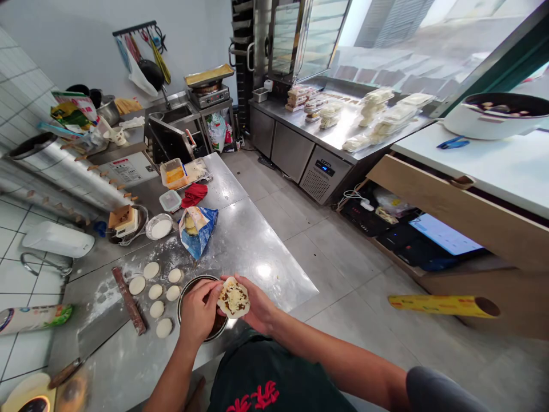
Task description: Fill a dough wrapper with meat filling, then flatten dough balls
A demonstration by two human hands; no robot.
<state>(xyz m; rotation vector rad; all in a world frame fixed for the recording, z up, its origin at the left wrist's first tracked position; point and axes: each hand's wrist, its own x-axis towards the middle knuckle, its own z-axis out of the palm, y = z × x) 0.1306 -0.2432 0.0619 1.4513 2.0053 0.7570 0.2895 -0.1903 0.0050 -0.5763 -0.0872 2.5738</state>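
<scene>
A round dough wrapper (234, 300), topped with dark filling and pale yellow shreds, is held above the near edge of the steel table. My right hand (256, 304) cradles it from below and from the right side. At its left edge, the bent fingers of my left hand (200, 306) pinch the dough. Partly hidden beneath my left hand is a round metal bowl (221, 332) of dark brown filling. Several flat dough discs (155, 292) lie left of the bowl on the floured steel. Beyond it, an opened blue bag (202, 234) shows yellowish contents.
A rolling pin (128, 300) and a broad-bladed knife (92, 349) lie on the left. Farther back are a flour bowl (159, 227), a red cloth (194, 195) and a tub of orange-yellow contents (174, 174). Across the aisle, packed containers (397, 117) sit on a counter (300, 117).
</scene>
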